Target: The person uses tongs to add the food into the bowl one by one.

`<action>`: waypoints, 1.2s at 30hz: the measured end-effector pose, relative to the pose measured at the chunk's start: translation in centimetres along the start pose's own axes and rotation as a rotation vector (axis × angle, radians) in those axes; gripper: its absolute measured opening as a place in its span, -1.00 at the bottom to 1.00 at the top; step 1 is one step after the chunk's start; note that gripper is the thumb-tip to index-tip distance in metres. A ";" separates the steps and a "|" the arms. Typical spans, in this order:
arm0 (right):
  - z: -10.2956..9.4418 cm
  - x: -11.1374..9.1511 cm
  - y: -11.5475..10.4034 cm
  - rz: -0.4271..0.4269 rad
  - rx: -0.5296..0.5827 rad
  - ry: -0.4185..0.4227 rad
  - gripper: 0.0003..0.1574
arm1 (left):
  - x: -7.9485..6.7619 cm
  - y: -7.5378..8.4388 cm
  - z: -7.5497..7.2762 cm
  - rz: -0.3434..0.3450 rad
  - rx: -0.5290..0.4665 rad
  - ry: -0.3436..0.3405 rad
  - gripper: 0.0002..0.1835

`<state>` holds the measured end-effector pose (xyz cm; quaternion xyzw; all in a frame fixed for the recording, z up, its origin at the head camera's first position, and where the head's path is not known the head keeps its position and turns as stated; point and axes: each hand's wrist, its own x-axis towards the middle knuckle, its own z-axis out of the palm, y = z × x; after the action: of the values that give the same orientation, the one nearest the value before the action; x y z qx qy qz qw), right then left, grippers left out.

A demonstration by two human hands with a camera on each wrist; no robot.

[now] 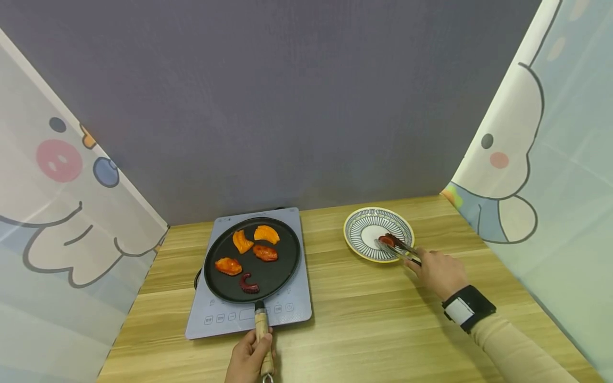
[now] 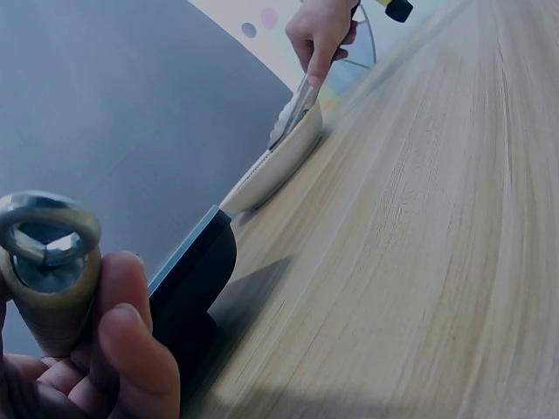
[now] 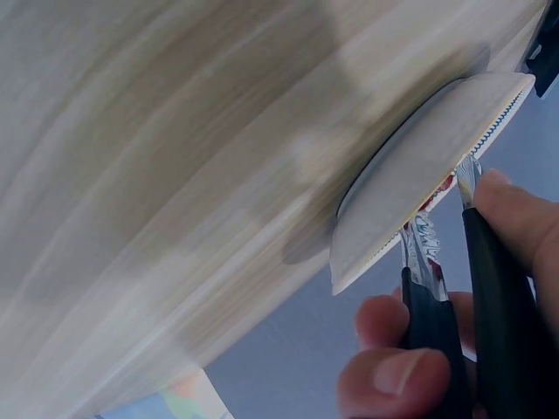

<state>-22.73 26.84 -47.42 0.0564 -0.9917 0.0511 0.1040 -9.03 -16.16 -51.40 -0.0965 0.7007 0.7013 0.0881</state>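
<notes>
My left hand grips the wooden handle of a round black frying pan. In the left wrist view, the handle's metal hanging ring faces the camera. Two orange slices, two browned pieces like chicken wings and a dark red curled tentacle piece lie in the pan. My right hand holds metal tongs with black handles. Their tips reach into a patterned plate, at either side of a reddish food piece; whether they pinch it I cannot tell.
Under the pan is a flat grey induction cooker with buttons along its front. Wood-grain tabletop lies between cooker and plate. A grey wall stands behind, with cartoon-printed panels at both sides.
</notes>
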 end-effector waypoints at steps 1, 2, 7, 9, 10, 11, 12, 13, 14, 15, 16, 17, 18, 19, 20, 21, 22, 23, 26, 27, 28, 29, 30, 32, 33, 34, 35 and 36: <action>0.0 0.0 0.0 -0.003 -0.002 0.004 -0.42 | 0.0 0.0 0.0 0.002 0.004 0.003 -0.53; 0.1 -0.1 0.0 -0.005 -0.001 0.005 -0.43 | 0.0 0.0 0.0 0.004 0.004 0.004 -0.53; 0.0 -0.1 0.0 -0.008 0.005 0.006 -0.46 | 0.0 0.0 0.0 0.006 0.001 0.000 -0.52; 0.0 -0.1 -0.1 -0.011 0.008 0.011 -0.47 | 0.0 0.0 -0.1 0.003 0.003 0.000 -0.52; -0.1 -0.1 -0.1 -0.013 0.009 0.013 -0.47 | 0.0 0.0 -0.1 0.001 0.005 0.000 -0.52; -0.1 -0.1 -0.2 -0.016 0.010 0.015 -0.47 | 0.0 0.0 -0.1 -0.001 0.004 0.000 -0.52; -0.1 -0.1 -0.2 -0.018 0.013 0.017 -0.47 | 0.0 0.0 -0.1 -0.003 0.003 -0.001 -0.52; -0.1 -0.1 -0.2 -0.019 0.014 0.021 -0.47 | 0.0 0.0 -0.1 -0.003 0.002 -0.003 -0.52; -0.1 -0.1 -0.2 -0.021 0.016 0.023 -0.47 | 0.0 0.0 -0.1 -0.005 -0.001 -0.007 -0.51; -0.1 -0.1 -0.2 -0.022 0.017 0.026 -0.46 | 0.0 0.0 -0.1 -0.005 -0.006 -0.009 -0.51; -0.1 -0.1 -0.2 -0.024 0.018 0.031 -0.46 | 0.0 0.0 -0.1 -0.004 -0.011 -0.012 -0.51; -0.1 -0.1 -0.2 -0.026 0.020 0.034 -0.46 | 0.0 0.0 -0.1 -0.003 -0.015 -0.011 -0.51; -0.1 -0.1 -0.3 -0.028 0.020 0.037 -0.46 | 0.0 0.0 -0.1 -0.001 -0.018 -0.011 -0.51; -0.1 -0.1 -0.3 -0.029 0.018 0.040 -0.46 | 0.0 0.0 -0.1 -0.001 -0.018 -0.010 -0.51; 0.0 -0.1 -0.3 -0.031 0.018 0.039 -0.46 | 0.0 0.0 -0.1 0.004 -0.013 -0.008 -0.52; 0.0 -0.1 -0.3 -0.032 0.017 0.038 -0.47 | 0.0 0.1 -0.1 0.012 -0.006 -0.005 -0.52; 0.0 -0.2 -0.3 -0.032 0.016 0.035 -0.47 | 0.0 0.1 -0.1 0.017 0.000 -0.002 -0.53; 0.0 -0.2 -0.3 -0.034 0.013 0.034 -0.48 | -0.1 0.1 -0.1 0.023 0.008 0.002 -0.53; 0.1 -0.2 -0.2 -0.036 0.008 0.034 -0.49 | -0.1 0.2 -0.1 0.031 0.026 0.005 -0.54; 0.2 -0.2 -0.2 -0.036 0.007 0.037 -0.49 | -0.1 0.2 -0.1 0.025 0.023 0.005 -0.54; 0.2 -0.2 -0.2 -0.037 0.006 0.040 -0.49 | -0.1 0.2 -0.1 0.019 0.021 0.004 -0.53; 0.2 -0.2 -0.2 -0.038 0.004 0.043 -0.48 | -0.1 0.2 -0.1 0.014 0.019 0.001 -0.53; 0.2 -0.2 -0.2 -0.038 0.003 0.045 -0.48 | -0.1 0.1 -0.1 0.009 0.016 0.000 -0.53; 0.2 -0.2 -0.2 -0.042 0.001 0.049 -0.49 | 0.0 0.1 -0.1 0.009 0.019 -0.002 -0.53; 0.2 -0.3 -0.2 -0.045 0.001 0.051 -0.49 | 0.0 0.0 -0.1 0.012 0.021 -0.001 -0.53; 0.2 -0.3 -0.3 -0.047 0.002 0.053 -0.50 | 0.0 0.0 -0.1 0.019 0.027 -0.001 -0.53; 0.2 -0.3 -0.3 -0.050 0.003 0.052 -0.50 | 0.0 0.0 -0.2 0.021 0.026 -0.001 -0.53; 0.2 -0.3 -0.3 -0.053 0.004 0.053 -0.51 | 0.0 0.0 -0.2 0.022 0.023 -0.004 -0.53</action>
<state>-22.42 26.51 -47.64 0.0815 -0.9866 0.0520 0.1312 -9.03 -16.35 -51.44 -0.0864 0.7098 0.6942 0.0826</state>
